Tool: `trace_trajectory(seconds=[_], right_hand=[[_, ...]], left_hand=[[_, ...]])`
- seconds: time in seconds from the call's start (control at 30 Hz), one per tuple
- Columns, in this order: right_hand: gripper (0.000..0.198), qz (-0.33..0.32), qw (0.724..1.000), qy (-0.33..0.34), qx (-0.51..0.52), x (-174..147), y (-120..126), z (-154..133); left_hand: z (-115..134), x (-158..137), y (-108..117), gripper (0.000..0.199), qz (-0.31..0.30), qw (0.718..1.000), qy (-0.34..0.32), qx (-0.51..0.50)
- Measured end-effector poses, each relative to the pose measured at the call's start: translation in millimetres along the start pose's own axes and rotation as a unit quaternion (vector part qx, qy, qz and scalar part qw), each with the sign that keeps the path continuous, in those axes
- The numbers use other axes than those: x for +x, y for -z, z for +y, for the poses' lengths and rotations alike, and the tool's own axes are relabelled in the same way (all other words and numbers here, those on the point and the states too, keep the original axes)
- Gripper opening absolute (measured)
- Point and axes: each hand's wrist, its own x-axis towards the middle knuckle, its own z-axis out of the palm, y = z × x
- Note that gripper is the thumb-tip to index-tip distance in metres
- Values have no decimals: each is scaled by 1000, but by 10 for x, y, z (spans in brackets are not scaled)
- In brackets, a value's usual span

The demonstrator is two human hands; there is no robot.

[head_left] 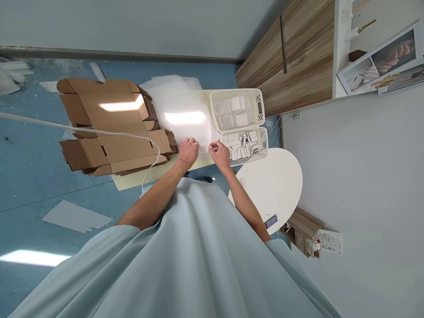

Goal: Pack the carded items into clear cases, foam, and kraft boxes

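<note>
A stack of thin white translucent packing sheets [179, 97] lies on the narrow pale table, glare across its middle. My left hand [189, 150] rests at the front edge of the sheets, its fingers curled downward; what is under them is hidden. Just to its right, my right hand [219, 155] has thumb and forefinger pinched at the right front corner of the top sheet. Beside that hand stands a white perforated basket [265, 141] full of small printed white packets. Behind it, another white basket [213, 99] contains clear and white small packs.
Flattened brown cardboard boxes [109, 110] are piled at the left, a white cable [126, 134] crossing over them. A round white table [278, 176] with a phone [270, 221] stands at the right. Wooden cabinets [298, 53] rise behind. Torn white sheet [74, 216] lies on the blue floor.
</note>
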Motion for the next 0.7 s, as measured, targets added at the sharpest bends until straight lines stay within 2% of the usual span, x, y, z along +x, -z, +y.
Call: trace_trajectory(seconds=[0.13, 0.23, 0.33, 0.4, 0.47, 0.57, 0.63, 0.7], right_hand=[[23, 39, 999, 27, 8, 80, 19, 36], [46, 68, 997, 19, 26, 180, 57, 28], [66, 58, 997, -7, 57, 272, 135, -32], [71, 43, 996, -11, 75, 304, 210, -81], [68, 41, 996, 0, 80, 301, 298, -114], [46, 61, 996, 20, 66, 227, 456, -81], [35, 89, 994, 29, 64, 133, 580, 19], [33, 126, 988, 30, 84, -3, 714, 187]], left_hand=[[59, -83, 94, 33, 75, 997, -12, -25], [158, -201, 195, 27, 142, 989, -28, -40], [276, -321, 284, 20, 178, 981, -60, -43], [360, -387, 324, 17, 192, 976, -90, -43], [453, -441, 348, 16, 203, 970, -125, -42], [618, -511, 356, 16, 214, 961, -172, -44], [745, -559, 345, 15, 216, 955, -195, -58], [885, -610, 322, 13, 215, 949, -213, -85]])
